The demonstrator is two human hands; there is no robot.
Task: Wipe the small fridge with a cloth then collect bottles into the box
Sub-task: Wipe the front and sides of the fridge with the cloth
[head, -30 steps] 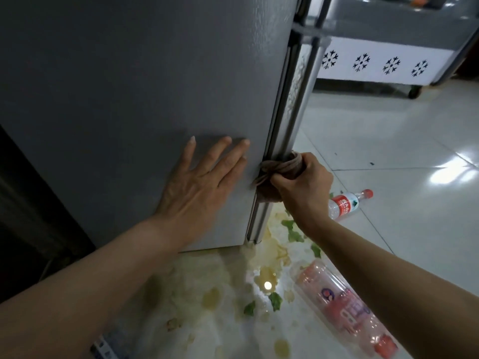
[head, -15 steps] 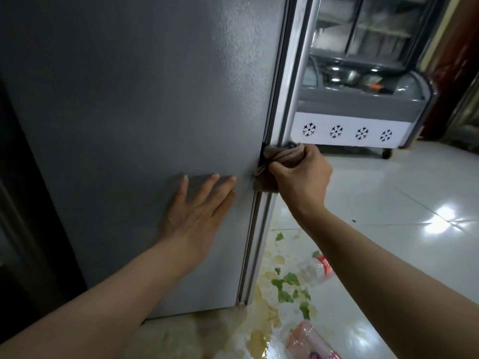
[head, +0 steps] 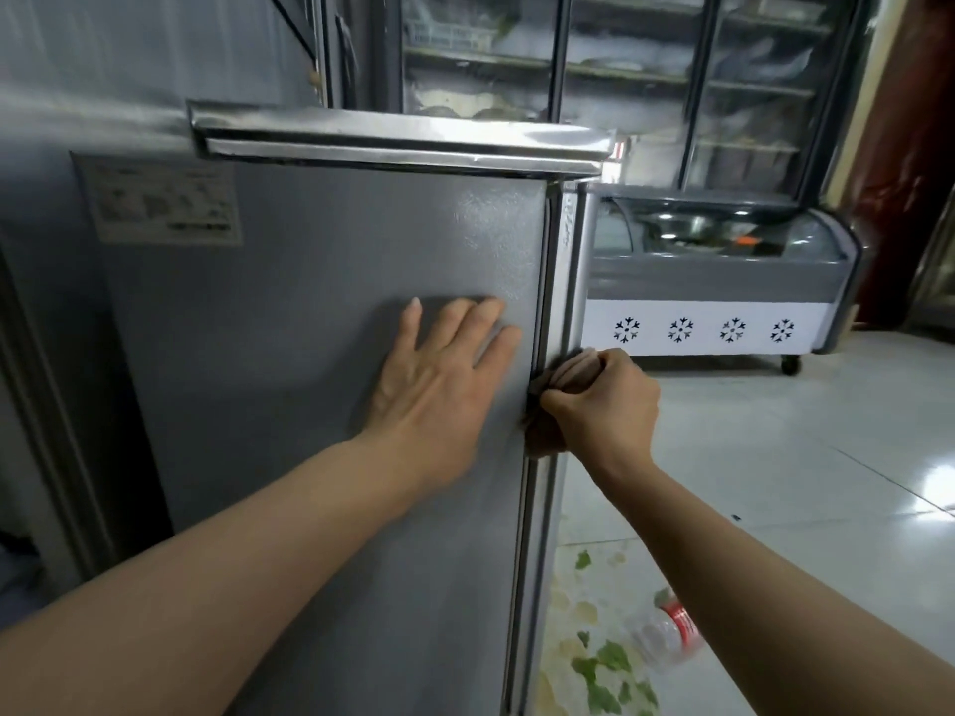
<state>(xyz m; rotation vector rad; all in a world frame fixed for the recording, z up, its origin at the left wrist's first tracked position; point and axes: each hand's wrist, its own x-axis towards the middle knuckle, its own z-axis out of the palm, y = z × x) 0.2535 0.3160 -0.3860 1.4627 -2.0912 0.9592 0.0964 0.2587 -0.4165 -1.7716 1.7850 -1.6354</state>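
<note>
Two hands on fridge point(head: 310, 354): left hand point(head: 439, 374) flat, fingers straight; right hand point(head: 602, 405) gripping cloth point(head: 568, 372) at door edge.

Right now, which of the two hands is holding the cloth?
The right hand, fingers curled round the bunched cloth at the fridge's front corner. The left hand lies flat and bare on the grey side panel.

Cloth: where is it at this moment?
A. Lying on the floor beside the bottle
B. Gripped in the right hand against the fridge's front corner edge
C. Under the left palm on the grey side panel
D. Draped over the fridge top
B: the right hand holds the bunched cloth at the fridge corner edge, while the left hand lies flat and bare on the panel.
</note>
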